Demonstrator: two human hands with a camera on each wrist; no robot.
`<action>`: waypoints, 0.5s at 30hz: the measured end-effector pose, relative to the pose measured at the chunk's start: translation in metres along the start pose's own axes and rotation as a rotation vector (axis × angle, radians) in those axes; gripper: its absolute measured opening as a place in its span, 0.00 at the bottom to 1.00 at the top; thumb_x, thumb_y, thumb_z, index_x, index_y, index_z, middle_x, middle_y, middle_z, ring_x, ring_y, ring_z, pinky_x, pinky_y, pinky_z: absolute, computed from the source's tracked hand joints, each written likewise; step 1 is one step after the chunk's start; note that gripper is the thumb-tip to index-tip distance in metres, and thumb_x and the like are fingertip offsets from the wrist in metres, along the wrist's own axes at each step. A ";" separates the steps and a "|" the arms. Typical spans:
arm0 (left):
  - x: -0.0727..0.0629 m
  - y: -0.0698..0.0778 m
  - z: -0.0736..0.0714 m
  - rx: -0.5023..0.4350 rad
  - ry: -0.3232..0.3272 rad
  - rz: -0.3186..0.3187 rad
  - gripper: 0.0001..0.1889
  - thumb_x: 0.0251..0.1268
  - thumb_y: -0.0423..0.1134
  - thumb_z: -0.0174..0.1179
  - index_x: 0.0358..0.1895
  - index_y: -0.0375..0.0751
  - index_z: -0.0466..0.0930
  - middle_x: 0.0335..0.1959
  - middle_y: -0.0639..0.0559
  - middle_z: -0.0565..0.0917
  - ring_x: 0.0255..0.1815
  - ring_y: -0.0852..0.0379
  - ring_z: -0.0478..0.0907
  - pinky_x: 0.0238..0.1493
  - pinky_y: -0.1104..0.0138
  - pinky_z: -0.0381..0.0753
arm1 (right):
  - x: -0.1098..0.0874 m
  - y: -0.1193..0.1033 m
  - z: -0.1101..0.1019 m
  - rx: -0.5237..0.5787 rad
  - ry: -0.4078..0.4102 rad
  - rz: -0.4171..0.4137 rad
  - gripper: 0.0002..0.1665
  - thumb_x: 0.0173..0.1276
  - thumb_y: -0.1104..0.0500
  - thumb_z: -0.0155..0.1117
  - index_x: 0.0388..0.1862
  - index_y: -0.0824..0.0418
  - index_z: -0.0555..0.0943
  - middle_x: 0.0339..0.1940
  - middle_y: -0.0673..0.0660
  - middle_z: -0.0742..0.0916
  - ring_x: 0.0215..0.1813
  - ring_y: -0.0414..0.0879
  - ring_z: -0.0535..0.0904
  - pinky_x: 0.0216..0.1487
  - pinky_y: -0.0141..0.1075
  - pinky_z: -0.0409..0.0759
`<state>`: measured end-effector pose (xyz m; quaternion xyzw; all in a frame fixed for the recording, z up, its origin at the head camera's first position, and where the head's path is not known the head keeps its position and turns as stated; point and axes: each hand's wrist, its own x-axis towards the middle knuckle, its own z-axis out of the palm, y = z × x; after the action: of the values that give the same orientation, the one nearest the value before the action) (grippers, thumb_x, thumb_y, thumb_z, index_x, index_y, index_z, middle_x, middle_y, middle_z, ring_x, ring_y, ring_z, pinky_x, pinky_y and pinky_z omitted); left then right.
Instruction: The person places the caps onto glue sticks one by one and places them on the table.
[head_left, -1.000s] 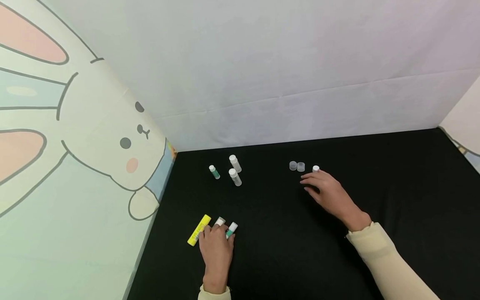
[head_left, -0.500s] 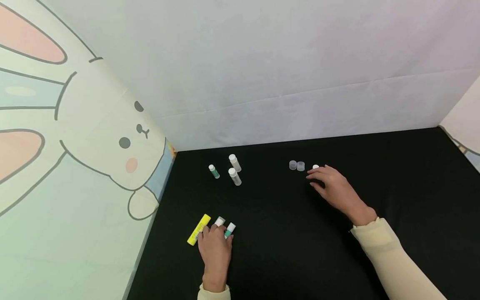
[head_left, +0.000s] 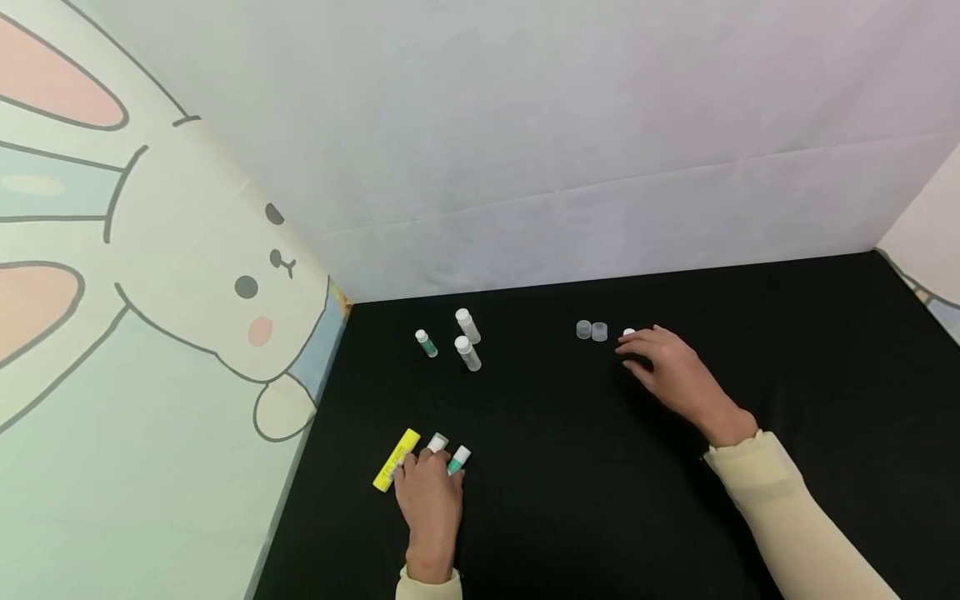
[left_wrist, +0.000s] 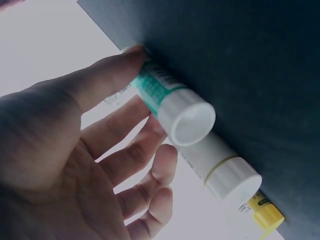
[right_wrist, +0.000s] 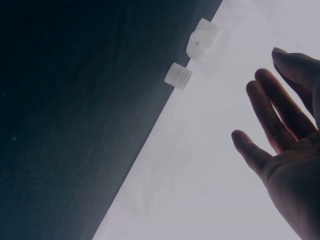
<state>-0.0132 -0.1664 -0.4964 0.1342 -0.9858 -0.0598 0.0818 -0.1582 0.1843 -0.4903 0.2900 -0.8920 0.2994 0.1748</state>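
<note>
In the head view my left hand (head_left: 429,500) bends over several glue sticks lying at the front left. Its thumb and forefinger pinch a green glue stick (left_wrist: 162,95) with a white cap. Beside that lies a white glue stick (left_wrist: 220,167), and a yellow glue stick (head_left: 396,460) is furthest left. My right hand (head_left: 671,371), fingers loosely spread and holding nothing, hovers beside a small white cap (head_left: 628,332), which it partly hides in the head view. Two translucent caps (head_left: 583,329) stand side by side just left of it.
At the back left stand two white tubes (head_left: 468,353) and a smaller green tube (head_left: 426,343), all white-capped. A black cloth (head_left: 540,500) covers the table. A pale curtain (head_left: 600,150) rises behind it, and a rabbit-print cloth (head_left: 180,250) hangs at the left.
My right hand has shifted slightly right and away, covering more of the small white cap. The left hand stays nearly still at the glue sticks.
</note>
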 end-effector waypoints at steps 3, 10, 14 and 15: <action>0.000 0.000 -0.001 -0.017 0.005 0.001 0.13 0.46 0.35 0.85 0.36 0.40 0.91 0.33 0.46 0.87 0.35 0.45 0.76 0.41 0.51 0.74 | 0.000 0.001 -0.002 -0.005 -0.002 0.010 0.18 0.56 0.76 0.79 0.46 0.67 0.90 0.52 0.65 0.90 0.56 0.63 0.86 0.68 0.67 0.74; 0.005 0.003 -0.006 -0.082 0.062 0.012 0.12 0.52 0.39 0.82 0.37 0.40 0.91 0.35 0.45 0.87 0.38 0.43 0.78 0.40 0.50 0.75 | 0.000 0.003 -0.004 -0.010 0.012 0.012 0.18 0.56 0.77 0.78 0.46 0.68 0.89 0.52 0.66 0.90 0.55 0.63 0.86 0.68 0.67 0.73; 0.010 0.006 -0.008 -0.123 0.100 0.020 0.11 0.58 0.41 0.80 0.38 0.39 0.91 0.36 0.45 0.87 0.37 0.43 0.78 0.41 0.51 0.75 | 0.001 0.004 -0.005 -0.011 0.025 0.006 0.19 0.55 0.77 0.78 0.46 0.68 0.89 0.51 0.66 0.90 0.53 0.63 0.86 0.67 0.68 0.74; 0.011 0.007 -0.009 -0.132 0.111 0.022 0.12 0.59 0.41 0.79 0.38 0.38 0.91 0.36 0.45 0.87 0.37 0.43 0.78 0.41 0.51 0.76 | 0.001 0.004 -0.005 -0.013 0.027 0.006 0.19 0.55 0.77 0.79 0.46 0.69 0.89 0.51 0.66 0.90 0.53 0.63 0.86 0.66 0.68 0.74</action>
<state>-0.0238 -0.1635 -0.4850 0.1205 -0.9751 -0.1163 0.1456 -0.1606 0.1900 -0.4880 0.2820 -0.8924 0.2980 0.1877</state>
